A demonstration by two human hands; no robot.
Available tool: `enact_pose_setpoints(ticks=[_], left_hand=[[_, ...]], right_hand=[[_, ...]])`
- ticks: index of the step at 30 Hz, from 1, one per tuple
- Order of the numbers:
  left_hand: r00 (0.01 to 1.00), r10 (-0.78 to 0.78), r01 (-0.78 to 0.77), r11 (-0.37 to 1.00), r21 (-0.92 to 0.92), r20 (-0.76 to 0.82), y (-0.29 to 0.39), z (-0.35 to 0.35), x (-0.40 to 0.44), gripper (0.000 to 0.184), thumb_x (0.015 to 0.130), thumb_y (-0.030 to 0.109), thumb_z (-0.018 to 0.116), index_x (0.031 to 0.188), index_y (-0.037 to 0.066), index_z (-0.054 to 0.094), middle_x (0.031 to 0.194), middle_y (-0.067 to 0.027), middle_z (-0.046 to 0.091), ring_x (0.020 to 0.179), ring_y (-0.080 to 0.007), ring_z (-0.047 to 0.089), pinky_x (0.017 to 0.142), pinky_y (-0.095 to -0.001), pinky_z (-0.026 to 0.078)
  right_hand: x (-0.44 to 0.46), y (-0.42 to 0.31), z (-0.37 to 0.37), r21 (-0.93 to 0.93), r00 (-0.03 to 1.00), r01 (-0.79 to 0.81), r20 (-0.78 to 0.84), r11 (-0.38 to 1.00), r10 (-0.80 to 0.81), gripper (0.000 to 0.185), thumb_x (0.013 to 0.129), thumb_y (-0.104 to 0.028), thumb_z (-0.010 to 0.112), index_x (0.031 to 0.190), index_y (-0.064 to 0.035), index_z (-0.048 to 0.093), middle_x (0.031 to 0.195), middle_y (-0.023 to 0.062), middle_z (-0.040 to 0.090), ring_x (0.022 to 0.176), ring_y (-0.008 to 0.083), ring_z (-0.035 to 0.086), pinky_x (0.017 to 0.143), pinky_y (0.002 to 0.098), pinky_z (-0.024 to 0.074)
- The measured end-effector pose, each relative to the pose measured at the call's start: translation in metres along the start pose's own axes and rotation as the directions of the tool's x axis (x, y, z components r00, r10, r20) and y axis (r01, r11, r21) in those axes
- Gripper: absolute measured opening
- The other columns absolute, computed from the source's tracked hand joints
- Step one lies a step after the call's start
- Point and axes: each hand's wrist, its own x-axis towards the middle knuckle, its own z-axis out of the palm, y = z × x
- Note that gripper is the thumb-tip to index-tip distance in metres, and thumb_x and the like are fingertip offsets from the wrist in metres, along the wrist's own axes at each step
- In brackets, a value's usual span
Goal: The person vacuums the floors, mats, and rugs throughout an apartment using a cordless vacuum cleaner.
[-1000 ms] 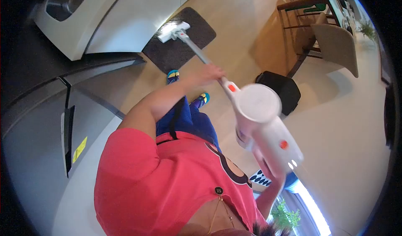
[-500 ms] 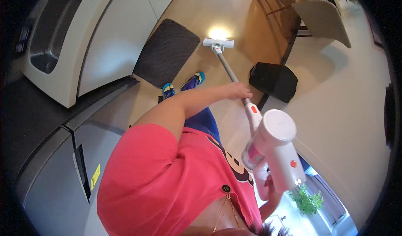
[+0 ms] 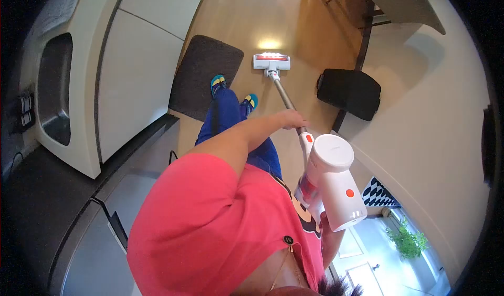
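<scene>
A white cordless stick vacuum cleaner (image 3: pixel 336 183) slants across the view, its motor body near my chest on the right. My left hand (image 3: pixel 293 119) is closed round its grey-brown tube (image 3: pixel 284 94), just above the orange-marked joint. Partly hidden behind the body, my right hand (image 3: pixel 325 223) wraps the rear handle. At the far end, the floor head (image 3: pixel 271 63) lies on the wooden floor (image 3: pixel 278 12), its front lights glowing. The clear dust cup shows beneath the motor body, between it and my shirt.
One of my feet is on the dark mat (image 3: pixel 202 60), beside white cabinets (image 3: pixel 149 60) and a sink (image 3: pixel 55 88). A black padded object (image 3: pixel 349 92) stands right of the tube by the pale wall. Chair legs are at top right; a green plant (image 3: pixel 408 241) is lower right.
My left foot has stepped forward onto the mat. The vacuum body has shifted left and slightly up in view, and the floor head now shows its red roller strip. Both hands keep their hold.
</scene>
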Motion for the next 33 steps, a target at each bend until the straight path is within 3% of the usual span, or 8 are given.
enact_pose_setpoints(ticks=[3, 13, 18, 24, 26, 28, 30, 33], left_hand=[[1.000, -0.011, 0.011, 1.000, -0.007, -0.024, -0.009, -0.015, 0.007, 0.036, 0.070, 0.000, 0.058, 0.101, 0.014, 0.046, 0.094, -0.0096, 0.055, 0.092, -0.0309, 0.057, 0.074, -0.0427, 0.047], [0.993, 0.030, -0.029, 1.000, 0.003, -0.113, -0.039, 0.002, 0.033, 0.031, 0.072, 0.003, 0.056, 0.100, 0.014, 0.050, 0.093, -0.0081, 0.059, 0.090, -0.0282, 0.059, 0.071, -0.0410, 0.049], [1.000, -0.007, 0.007, 0.999, 0.036, -0.007, -0.039, -0.011, 0.040, 0.033, 0.071, 0.003, 0.057, 0.102, 0.015, 0.050, 0.093, -0.0079, 0.059, 0.090, -0.0282, 0.059, 0.073, -0.0406, 0.048], [0.998, -0.022, 0.023, 1.000, 0.008, -0.066, -0.037, -0.011, 0.042, 0.033, 0.072, 0.004, 0.056, 0.102, 0.016, 0.050, 0.090, -0.0082, 0.060, 0.091, -0.0283, 0.059, 0.075, -0.0409, 0.048], [0.995, -0.038, 0.039, 0.999, 0.011, -0.088, -0.037, -0.013, 0.039, 0.032, 0.073, 0.004, 0.055, 0.103, 0.016, 0.050, 0.090, -0.0083, 0.060, 0.091, -0.0284, 0.059, 0.074, -0.0411, 0.048], [0.999, -0.049, 0.050, 0.997, 0.058, -0.023, -0.037, -0.017, 0.043, 0.031, 0.073, 0.005, 0.056, 0.102, 0.015, 0.050, 0.090, -0.0082, 0.060, 0.090, -0.0285, 0.059, 0.074, -0.0411, 0.048], [0.998, -0.057, 0.057, 0.997, 0.057, -0.007, -0.041, -0.009, 0.049, 0.030, 0.073, 0.005, 0.056, 0.101, 0.015, 0.050, 0.090, -0.0084, 0.060, 0.090, -0.0286, 0.059, 0.074, -0.0411, 0.048], [0.998, -0.055, 0.056, 0.998, 0.026, -0.040, -0.045, -0.004, 0.050, 0.028, 0.073, 0.005, 0.057, 0.099, 0.014, 0.050, 0.090, -0.0086, 0.060, 0.089, -0.0285, 0.059, 0.074, -0.0412, 0.048]], right_hand=[[0.021, -0.001, -0.011, 0.007, 1.000, 0.025, 0.003, 1.000, -0.025, 0.026, 0.071, -0.010, 0.066, 0.094, -0.0029, 0.059, 0.089, 0.0131, 0.060, 0.081, 0.0265, 0.058, 0.071, 0.0365, 0.0450], [0.064, 0.009, -0.041, -0.272, 0.984, 0.102, 0.168, 0.957, -0.057, 0.035, 0.072, -0.012, 0.067, 0.106, -0.0078, 0.058, 0.105, 0.0131, 0.059, 0.099, 0.0321, 0.055, 0.085, 0.0391, 0.0415], [0.073, 0.002, -0.037, -0.258, 0.953, 0.304, 0.070, 0.917, -0.296, 0.012, 0.079, -0.010, 0.062, 0.080, -0.0016, 0.054, 0.063, 0.0041, 0.053, 0.053, 0.0126, 0.050, 0.047, 0.0274, 0.0396], [0.076, -0.009, -0.044, -0.055, 0.994, -0.024, 0.105, 0.998, 0.030, 0.030, 0.071, -0.008, 0.065, 0.101, -0.0052, 0.059, 0.096, 0.0128, 0.060, 0.089, 0.0293, 0.058, 0.077, 0.0370, 0.0445], [0.078, -0.019, -0.044, -0.017, 0.985, -0.106, 0.134, 0.994, 0.108, 0.028, 0.071, -0.007, 0.064, 0.099, -0.0043, 0.059, 0.091, 0.0120, 0.061, 0.083, 0.0275, 0.060, 0.072, 0.0357, 0.0460], [0.082, -0.020, -0.043, -0.119, 0.982, 0.141, 0.145, 0.983, -0.124, 0.013, 0.076, -0.010, 0.062, 0.085, -0.0030, 0.056, 0.075, 0.0072, 0.056, 0.066, 0.0183, 0.054, 0.056, 0.0308, 0.0421], [0.084, -0.022, -0.043, -0.137, 0.967, 0.226, 0.152, 0.965, -0.204, 0.011, 0.079, -0.010, 0.061, 0.079, -0.0023, 0.054, 0.067, 0.0049, 0.054, 0.057, 0.0140, 0.052, 0.048, 0.0288, 0.0405], [0.085, -0.030, -0.042, -0.085, 0.978, 0.172, 0.133, 0.982, -0.160, 0.008, 0.078, -0.009, 0.060, 0.079, -0.0022, 0.055, 0.068, 0.0052, 0.054, 0.058, 0.0147, 0.053, 0.049, 0.0300, 0.0415]])
